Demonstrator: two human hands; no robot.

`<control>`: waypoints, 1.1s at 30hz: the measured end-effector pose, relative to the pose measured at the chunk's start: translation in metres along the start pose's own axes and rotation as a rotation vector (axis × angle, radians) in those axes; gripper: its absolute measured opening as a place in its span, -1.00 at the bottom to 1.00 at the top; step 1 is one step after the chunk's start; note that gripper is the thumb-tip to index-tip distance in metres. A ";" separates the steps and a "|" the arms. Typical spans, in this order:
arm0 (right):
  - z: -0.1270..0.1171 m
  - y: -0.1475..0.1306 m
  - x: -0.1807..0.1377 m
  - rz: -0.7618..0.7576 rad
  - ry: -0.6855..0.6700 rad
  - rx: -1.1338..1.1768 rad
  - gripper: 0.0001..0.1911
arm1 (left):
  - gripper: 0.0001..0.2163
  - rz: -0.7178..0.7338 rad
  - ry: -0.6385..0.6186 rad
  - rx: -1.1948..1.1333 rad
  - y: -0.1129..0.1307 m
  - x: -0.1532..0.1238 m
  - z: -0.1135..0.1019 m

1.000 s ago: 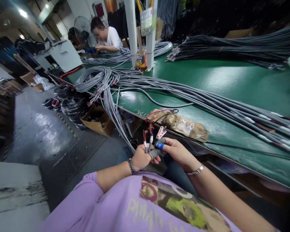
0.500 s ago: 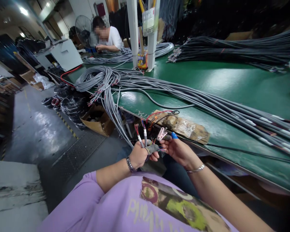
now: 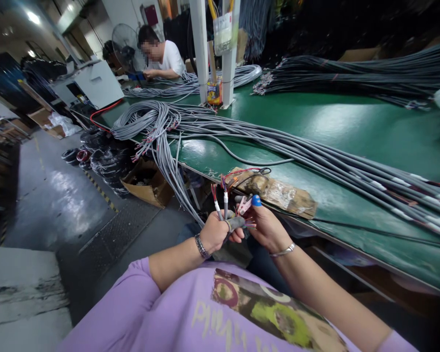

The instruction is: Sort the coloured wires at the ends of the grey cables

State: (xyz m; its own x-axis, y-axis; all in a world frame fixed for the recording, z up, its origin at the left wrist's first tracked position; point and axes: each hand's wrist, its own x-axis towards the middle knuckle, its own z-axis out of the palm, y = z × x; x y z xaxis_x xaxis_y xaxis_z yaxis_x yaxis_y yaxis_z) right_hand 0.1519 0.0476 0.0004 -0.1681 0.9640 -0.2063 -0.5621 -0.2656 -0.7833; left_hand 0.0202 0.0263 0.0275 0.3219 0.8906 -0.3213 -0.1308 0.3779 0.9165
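Note:
My left hand (image 3: 214, 232) is closed around several grey cables (image 3: 226, 209); two rise upright from the fist, with white bands and bared coloured wires. A grey wrapping (image 3: 235, 224) lies across the left fingers; whether it is a finger cover or another cable, I cannot tell. More thin coloured wire ends (image 3: 250, 225) stick out toward my right hand (image 3: 267, 229). A pink clip (image 3: 244, 205) is pinched in the right hand, just beside the cables. Blue tape (image 3: 256, 200) covers the right thumb tip. The other right fingertips are partly hidden behind the wires.
Long grey cable bundles (image 3: 278, 139) lie along the green table (image 3: 333, 122), some hanging over its edge. A taped wooden board (image 3: 284, 190) sits at the near edge. A white post (image 3: 201, 54) stands mid-table, with a co-worker (image 3: 168, 58) beyond. A cardboard box (image 3: 146, 188) is below.
My right hand has moved left with the pink clip, bringing it close to the cables. My left hand with the cables has shifted slightly right.

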 end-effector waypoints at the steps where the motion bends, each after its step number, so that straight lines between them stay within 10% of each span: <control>1: 0.001 0.000 0.001 -0.001 0.017 0.042 -0.50 | -0.56 -0.002 -0.002 0.002 -0.001 0.001 0.000; 33: -0.002 0.005 0.001 0.036 0.039 0.066 -0.49 | -0.59 -0.008 -0.043 -0.053 0.003 0.000 -0.008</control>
State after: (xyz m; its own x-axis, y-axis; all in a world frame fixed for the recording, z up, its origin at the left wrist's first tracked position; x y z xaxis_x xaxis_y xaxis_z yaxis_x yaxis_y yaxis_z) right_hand 0.1504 0.0476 -0.0054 -0.1584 0.9532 -0.2574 -0.6083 -0.2995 -0.7350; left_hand 0.0126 0.0297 0.0286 0.3625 0.8765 -0.3169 -0.1773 0.3986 0.8998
